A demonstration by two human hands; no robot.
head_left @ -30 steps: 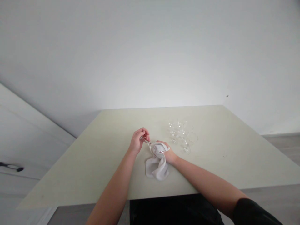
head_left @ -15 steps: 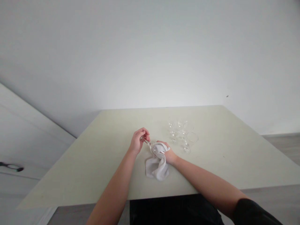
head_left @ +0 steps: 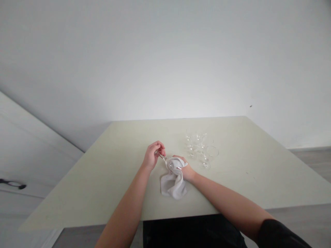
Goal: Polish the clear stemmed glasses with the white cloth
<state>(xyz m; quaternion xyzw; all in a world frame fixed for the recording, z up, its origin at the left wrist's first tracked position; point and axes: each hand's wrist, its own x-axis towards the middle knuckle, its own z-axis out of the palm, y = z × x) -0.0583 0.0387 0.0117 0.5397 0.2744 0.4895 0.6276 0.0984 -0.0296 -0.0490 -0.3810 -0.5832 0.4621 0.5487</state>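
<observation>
My left hand [head_left: 153, 155] is closed on the foot end of a clear stemmed glass [head_left: 161, 156], which lies tilted on its side above the table. The bowl of that glass points right, toward my other hand, and a white cloth [head_left: 173, 182] covers much of it. Wrapped round the cloth and bowl from the right is my right hand [head_left: 186, 169]; most of its fingers are hidden behind the cloth. The loose end of the cloth hangs down to the tabletop nearer my body.
Several clear stemmed glasses [head_left: 201, 146] stand close together to the right of my hands. They sit on a pale table [head_left: 124, 137], which meets a white wall [head_left: 165, 62] at the back. At far left is a white door with a dark handle [head_left: 12, 184].
</observation>
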